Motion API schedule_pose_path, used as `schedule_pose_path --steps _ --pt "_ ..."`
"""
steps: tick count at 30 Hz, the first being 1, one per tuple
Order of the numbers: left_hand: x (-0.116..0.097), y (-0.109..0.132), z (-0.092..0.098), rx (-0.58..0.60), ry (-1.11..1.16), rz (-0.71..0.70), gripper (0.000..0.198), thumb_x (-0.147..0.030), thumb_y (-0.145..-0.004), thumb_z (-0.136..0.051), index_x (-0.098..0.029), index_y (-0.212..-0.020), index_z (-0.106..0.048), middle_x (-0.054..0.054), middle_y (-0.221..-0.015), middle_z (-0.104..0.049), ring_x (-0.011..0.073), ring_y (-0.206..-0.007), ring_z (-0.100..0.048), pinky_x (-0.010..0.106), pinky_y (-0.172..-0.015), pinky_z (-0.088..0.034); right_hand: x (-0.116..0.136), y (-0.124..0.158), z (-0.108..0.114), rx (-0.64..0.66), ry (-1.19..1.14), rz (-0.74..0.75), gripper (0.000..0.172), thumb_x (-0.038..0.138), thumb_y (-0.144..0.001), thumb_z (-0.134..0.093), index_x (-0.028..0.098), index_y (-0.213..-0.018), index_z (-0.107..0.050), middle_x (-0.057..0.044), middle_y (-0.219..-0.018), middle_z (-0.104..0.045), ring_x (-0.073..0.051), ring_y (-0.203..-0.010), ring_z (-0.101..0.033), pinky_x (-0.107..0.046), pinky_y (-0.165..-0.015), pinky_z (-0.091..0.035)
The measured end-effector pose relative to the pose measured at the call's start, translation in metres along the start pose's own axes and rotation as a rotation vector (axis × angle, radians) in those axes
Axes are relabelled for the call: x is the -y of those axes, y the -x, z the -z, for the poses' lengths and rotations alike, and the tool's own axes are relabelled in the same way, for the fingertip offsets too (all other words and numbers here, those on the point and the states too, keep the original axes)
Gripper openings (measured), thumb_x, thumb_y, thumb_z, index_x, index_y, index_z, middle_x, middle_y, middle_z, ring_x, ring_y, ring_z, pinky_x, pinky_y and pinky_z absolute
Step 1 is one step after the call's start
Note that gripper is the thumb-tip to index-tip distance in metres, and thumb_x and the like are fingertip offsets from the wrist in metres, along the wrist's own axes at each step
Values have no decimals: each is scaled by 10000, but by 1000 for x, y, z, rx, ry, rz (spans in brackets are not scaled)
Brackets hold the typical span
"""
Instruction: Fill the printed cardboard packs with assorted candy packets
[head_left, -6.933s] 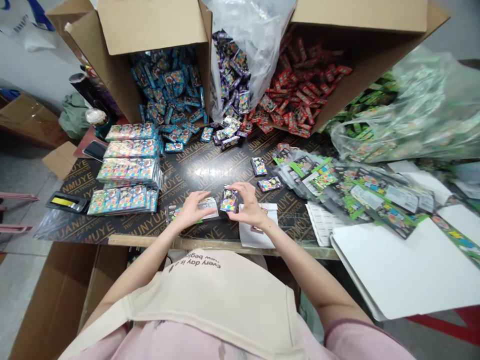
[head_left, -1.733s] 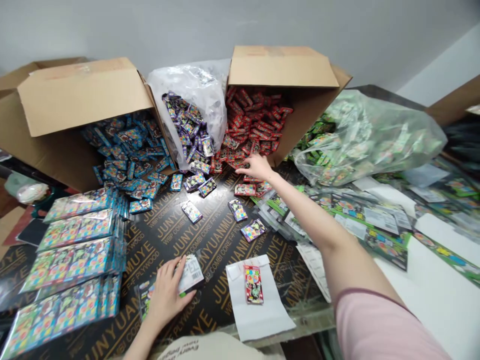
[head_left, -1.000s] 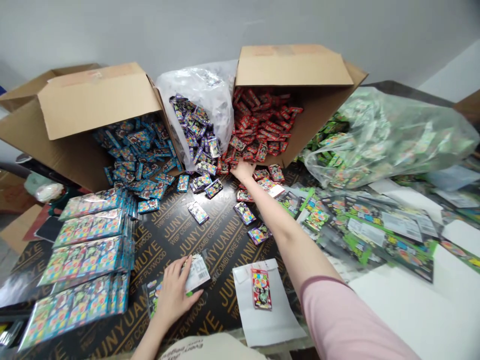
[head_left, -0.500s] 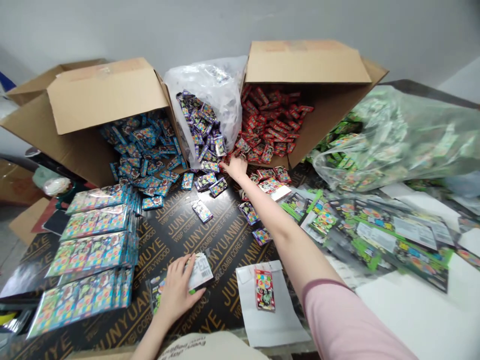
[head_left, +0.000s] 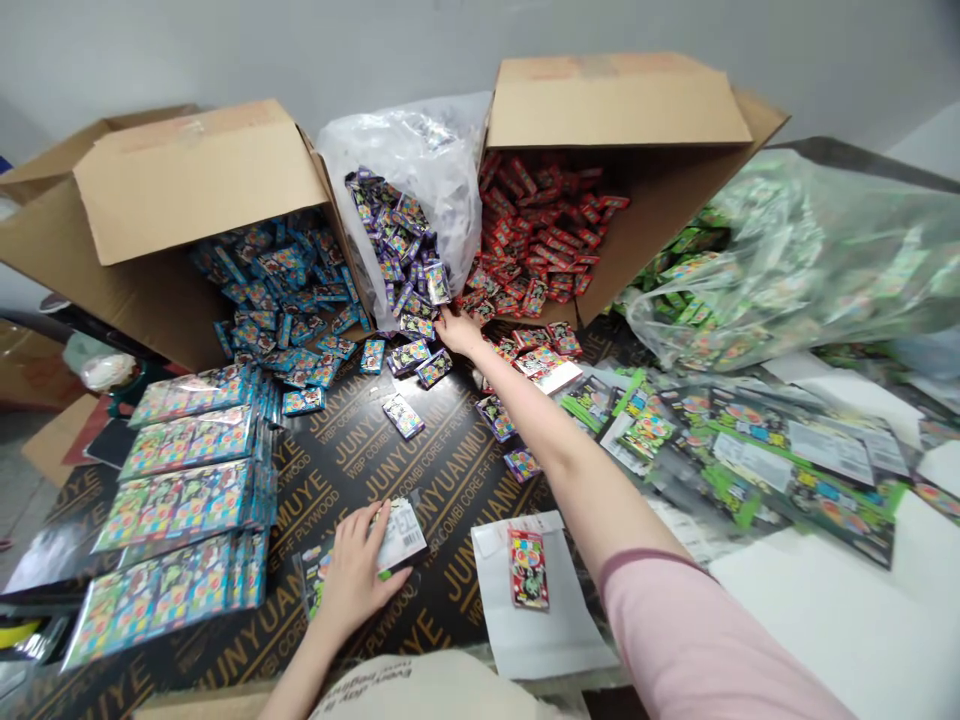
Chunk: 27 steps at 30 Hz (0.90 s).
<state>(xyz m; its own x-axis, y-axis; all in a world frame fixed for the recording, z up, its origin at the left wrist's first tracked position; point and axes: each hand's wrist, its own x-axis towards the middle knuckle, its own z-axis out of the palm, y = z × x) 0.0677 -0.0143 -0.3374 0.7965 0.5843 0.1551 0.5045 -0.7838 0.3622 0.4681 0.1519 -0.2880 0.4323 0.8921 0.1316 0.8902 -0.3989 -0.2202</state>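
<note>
My left hand [head_left: 356, 572] lies with fingers spread over a flat clear packet [head_left: 401, 535] that has a white barcode label and a green-and-black part. My right hand [head_left: 459, 333] reaches to the foot of the purple packet pile [head_left: 409, 235]. Its visible fingers stretch out and touch or nearly touch the lowest purple packets; the other fingertips are hidden. Beside it, loose purple packets [head_left: 433, 368] lie on the dark board, and red packets [head_left: 534, 300] spill from a carton. One red packet [head_left: 529, 570] rests on a white envelope [head_left: 540, 645] near my body.
A carton [head_left: 202, 190] of blue packets stands at left, another carton [head_left: 615, 105] at right. Between them slumps a clear plastic bag [head_left: 454, 160]. Stacked sleeves of blue packets [head_left: 180, 490] sit at left. Green packaging [head_left: 757, 450] and a bag of green packets [head_left: 795, 260] lie right.
My right hand has moved slightly left and away from me, from beside the red packets to the purple ones. The left hand stays on the flat packet. The view has shifted a little.
</note>
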Motion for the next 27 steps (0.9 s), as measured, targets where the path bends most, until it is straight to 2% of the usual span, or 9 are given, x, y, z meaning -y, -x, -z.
schedule_pose_path --steps 4,8,10,12,15,17,20,22,27 --pt "-1 1 0 11 4 5 823 -396 -753 -680 -193 -1458 -306 154 -1314 -490 329 -1187 -453 496 -1008 -374 -3 27 12 40 -17 68 542 264 -881 -441 126 -1404 -418 -210 -1140 -664 -360 -1117 -559 -496 -989 -296" --pt "2 4 -1 -1 33 21 814 -390 -737 -696 -181 -1442 -348 153 -1308 -504 328 -1190 -455 502 -1015 -369 -4 73 27 46 -54 116 539 202 -851 -458 168 -1389 -443 -132 -1055 -704 -290 -1008 -622 -432 -956 -356" --pt "3 3 0 3 86 47 811 -387 -716 -718 -180 -1426 -386 154 -1301 -518 333 -1192 -458 512 -1014 -367 -1 103 37 -19 -222 73 497 215 -885 -399 158 -1377 -439 -111 -1012 -706 -246 -900 -644 -394 -880 -422" --pt "0 -1 6 2 192 83 797 -390 -664 -765 -186 -1375 -467 152 -1290 -540 345 -1192 -463 541 -1033 -336 9 140 47 -65 -608 33 457 276 -905 -398 165 -1345 -452 -78 -941 -706 -206 -784 -643 -352 -780 -479" --pt "-16 -15 25 -75 524 219 635 -444 -627 -792 -193 -1190 -636 140 -1232 -596 339 -1164 -502 546 -1054 -310 36 207 58 37 -1171 67 426 381 -876 -522 222 -1271 -509 -19 -863 -699 -170 -714 -644 -318 -706 -529" --pt "-34 -26 42 -138 917 400 518 -490 -708 -721 -171 -1113 -672 137 -1140 -648 295 -1079 -574 477 -987 -403 58 255 61 77 -1251 113 417 383 -875 -552 246 -1267 -520 -30 -967 -705 -179 -802 -667 -338 -766 -545" --pt "-64 -36 64 -124 1458 562 553 -512 -680 -756 -158 -1097 -672 119 -1035 -693 242 -925 -644 372 -841 -489 86 316 61 -103 -1126 165 364 337 -880 -569 262 -1236 -565 -55 -1185 -658 -214 -1041 -640 -394 -960 -491" --pt "-81 -34 71 -165 1593 533 529 -462 -614 -825 -163 -1030 -691 82 -969 -707 191 -841 -647 295 -766 -501 99 345 59 -190 -1101 163 325 320 -880 -579 266 -1200 -594 -55 -1203 -653 -218 -1077 -629 -400 -989 -479" --pt "-95 -13 74 -189 1710 639 490 -423 -495 -891 -118 -822 -691 39 -731 -690 128 -590 -601 246 -587 -506 106 378 58 -50 -1295 101 390 370 -830 -662 262 -1195 -578 -57 -1075 -692 -201 -900 -674 -375 -809 -562"
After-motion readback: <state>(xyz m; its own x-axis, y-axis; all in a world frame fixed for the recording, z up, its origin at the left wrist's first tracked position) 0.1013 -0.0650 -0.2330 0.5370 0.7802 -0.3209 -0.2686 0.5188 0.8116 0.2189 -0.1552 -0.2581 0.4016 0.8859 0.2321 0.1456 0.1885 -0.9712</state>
